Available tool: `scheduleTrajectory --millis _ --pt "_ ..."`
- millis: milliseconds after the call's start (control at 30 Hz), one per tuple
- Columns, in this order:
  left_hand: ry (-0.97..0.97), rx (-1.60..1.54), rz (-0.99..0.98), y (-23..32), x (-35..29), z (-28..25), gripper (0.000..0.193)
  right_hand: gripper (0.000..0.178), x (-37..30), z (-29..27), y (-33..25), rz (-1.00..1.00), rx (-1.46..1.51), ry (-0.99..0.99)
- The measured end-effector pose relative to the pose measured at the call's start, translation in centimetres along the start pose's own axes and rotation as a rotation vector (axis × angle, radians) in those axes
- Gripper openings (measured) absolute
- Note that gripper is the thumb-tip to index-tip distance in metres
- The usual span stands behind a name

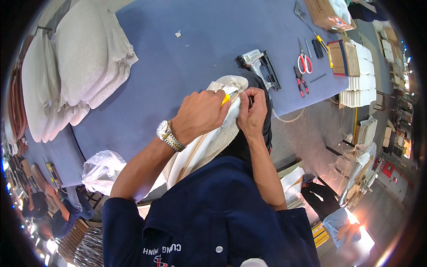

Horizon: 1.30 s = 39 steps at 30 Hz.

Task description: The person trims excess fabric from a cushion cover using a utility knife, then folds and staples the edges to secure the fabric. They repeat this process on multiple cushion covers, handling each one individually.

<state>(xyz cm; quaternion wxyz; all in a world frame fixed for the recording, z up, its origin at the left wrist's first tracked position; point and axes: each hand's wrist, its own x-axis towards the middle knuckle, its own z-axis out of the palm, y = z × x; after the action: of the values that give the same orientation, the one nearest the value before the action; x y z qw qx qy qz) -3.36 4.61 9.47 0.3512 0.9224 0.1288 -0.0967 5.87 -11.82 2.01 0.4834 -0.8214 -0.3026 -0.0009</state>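
Observation:
My left hand (pixel 201 111), with a metal watch at the wrist, is closed around a yellow-handled tool (pixel 226 99). The tool's metal tip meets the edge of a long padded piece (pixel 190 156), which lies tilted across my lap and shows white padding and a tan strip. Light beige fabric (pixel 233 82) wraps its far end. Close beside the tip, my right hand (pixel 252 111) pinches the fabric edge between thumb and fingers. A grey staple gun (pixel 253 58) lies on the table just beyond my hands.
On the blue-covered table (pixel 178 62), fabric-covered panels (pixel 86 49) are stacked at left. Red-handled scissors (pixel 305 63), pliers (pixel 301 82) and a yellow utility knife (pixel 329 55) lie at right, near cardboard boxes (pixel 344 58). A plastic bag (pixel 104 167) hangs by the near edge. Other people work nearby.

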Motion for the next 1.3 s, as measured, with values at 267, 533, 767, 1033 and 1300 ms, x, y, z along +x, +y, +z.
scheduleTrajectory --millis 267,533,767,1033,1300 --pt "-0.017 0.039 0.001 0.3 1.0 0.3 0.033 0.008 0.0 0.4 0.4 -0.014 0.044 0.037" --pt "-0.036 0.052 0.017 0.6 1.7 0.1 0.034 0.009 -0.1 0.3 0.2 0.015 0.053 0.030" --pt "-0.145 -0.002 0.059 -0.6 3.0 0.2 0.039 0.009 -0.3 0.1 0.8 0.033 0.044 0.024" --pt "-0.229 -0.034 0.039 -0.6 2.7 0.0 0.040 0.009 -0.7 -0.4 0.7 0.047 0.028 0.000" --pt "-0.191 -0.038 -0.007 -0.4 1.0 0.1 0.039 0.011 -0.6 -0.7 0.5 0.060 0.034 -0.014"
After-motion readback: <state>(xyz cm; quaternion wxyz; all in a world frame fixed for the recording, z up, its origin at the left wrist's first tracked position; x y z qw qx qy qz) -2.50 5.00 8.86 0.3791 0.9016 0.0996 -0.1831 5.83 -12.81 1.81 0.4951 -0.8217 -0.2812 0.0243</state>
